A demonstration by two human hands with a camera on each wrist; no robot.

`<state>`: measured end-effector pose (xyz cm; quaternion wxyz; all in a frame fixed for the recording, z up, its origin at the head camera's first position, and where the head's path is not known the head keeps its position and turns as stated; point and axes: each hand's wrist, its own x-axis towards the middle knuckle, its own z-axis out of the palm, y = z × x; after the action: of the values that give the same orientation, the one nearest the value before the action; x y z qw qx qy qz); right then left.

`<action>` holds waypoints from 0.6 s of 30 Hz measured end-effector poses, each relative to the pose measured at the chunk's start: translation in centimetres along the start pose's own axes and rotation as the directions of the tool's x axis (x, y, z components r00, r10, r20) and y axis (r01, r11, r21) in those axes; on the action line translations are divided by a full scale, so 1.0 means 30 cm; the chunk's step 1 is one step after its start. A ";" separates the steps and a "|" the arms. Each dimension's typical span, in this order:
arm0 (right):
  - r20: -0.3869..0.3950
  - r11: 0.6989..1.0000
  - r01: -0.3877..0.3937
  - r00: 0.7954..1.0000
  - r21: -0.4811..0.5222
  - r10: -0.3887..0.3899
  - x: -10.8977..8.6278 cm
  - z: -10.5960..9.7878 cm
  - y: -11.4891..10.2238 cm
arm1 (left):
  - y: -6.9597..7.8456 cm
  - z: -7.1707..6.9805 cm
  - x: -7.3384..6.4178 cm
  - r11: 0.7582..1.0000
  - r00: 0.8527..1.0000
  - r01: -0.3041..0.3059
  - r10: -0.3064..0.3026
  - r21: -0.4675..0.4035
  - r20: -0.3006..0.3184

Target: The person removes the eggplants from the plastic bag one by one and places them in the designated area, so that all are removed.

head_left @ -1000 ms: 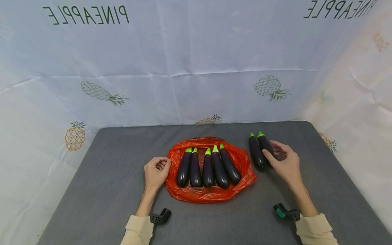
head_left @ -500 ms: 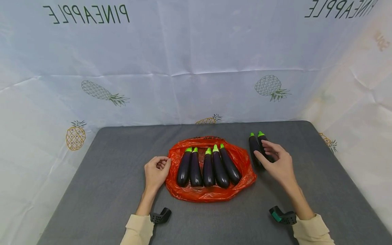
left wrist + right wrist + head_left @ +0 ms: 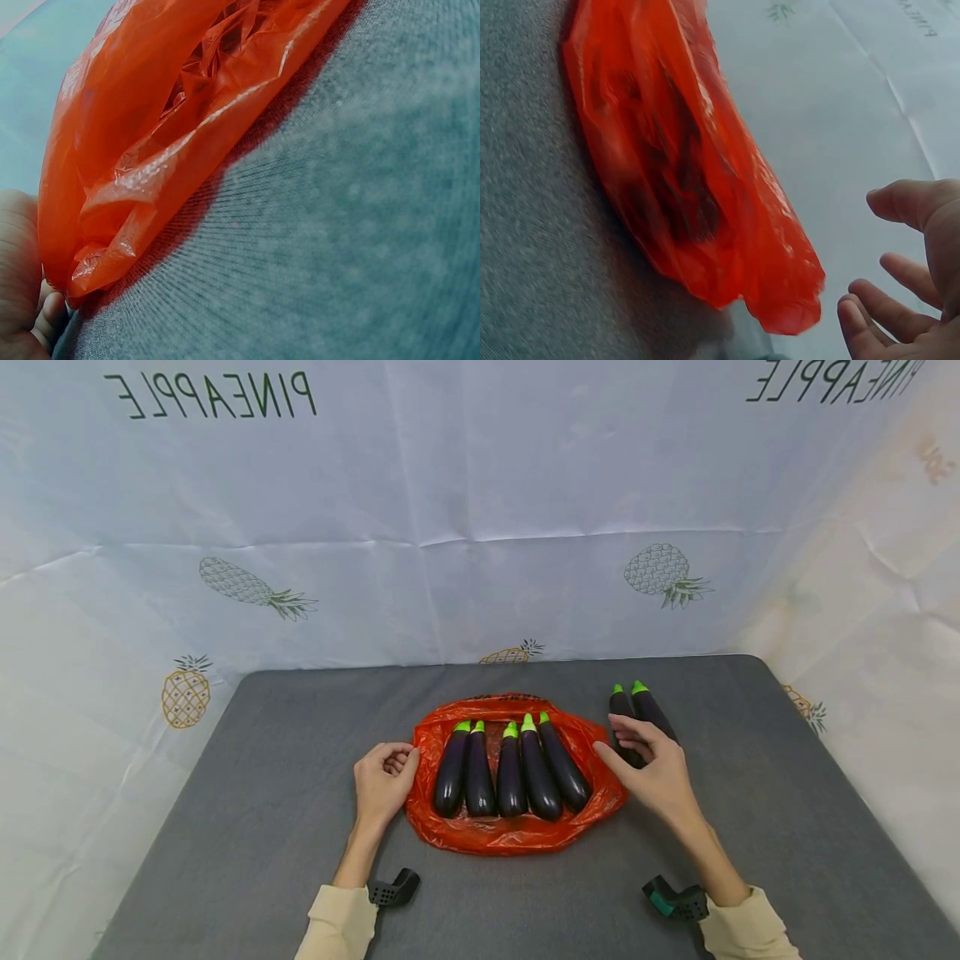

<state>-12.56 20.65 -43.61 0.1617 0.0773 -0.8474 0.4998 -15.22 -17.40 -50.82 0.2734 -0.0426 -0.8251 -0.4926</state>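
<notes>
A red plastic bag (image 3: 495,839) lies spread on the table, with several eggplants (image 3: 511,781) side by side on it, green stems pointing away from me. My left hand (image 3: 382,783) pinches the bag's left edge between thumb and curled fingers; the left wrist view has the thumb (image 3: 16,262) at the bag's corner. Over by the bag's right edge is my right hand (image 3: 654,768), fingers apart and holding nothing. In the right wrist view a gap separates its fingers from the bag (image 3: 772,262). It partly covers one of two loose eggplants (image 3: 654,712) beyond it.
The grey tabletop (image 3: 300,718) carries everything. A white cloth with pineapple prints (image 3: 450,593) hangs behind the table's far edge and continues along both sides.
My right hand has moved left, away from the loose eggplants and toward the bag's right edge. The left hand, the bag and the eggplants have stayed in place.
</notes>
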 end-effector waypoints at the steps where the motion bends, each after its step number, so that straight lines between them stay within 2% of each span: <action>1: 0.008 1.000 0.005 1.000 0.003 -0.005 -0.001 0.004 -0.001 | -0.001 0.001 0.000 1.000 1.000 0.002 -0.002 -0.007 0.000; 6: 0.033 0.999 0.034 0.999 0.029 -0.035 -0.010 0.024 0.004 | -0.003 0.006 -0.002 1.000 1.000 -0.003 0.003 -0.027 -0.012; 12: 0.054 0.998 0.036 0.998 0.048 -0.039 -0.017 0.042 0.000 | 0.010 0.018 -0.002 1.000 0.999 -0.015 0.014 -0.004 -0.046; 18: 0.072 0.999 0.036 0.997 0.040 -0.038 -0.022 0.056 -0.013 | 0.094 0.004 0.003 1.000 0.998 -0.028 0.027 -0.006 -0.057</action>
<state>-12.16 18.97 -44.28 0.1382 0.1143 -0.8415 0.5097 -14.38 -15.88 -48.58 0.3034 -0.0407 -0.8147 -0.4925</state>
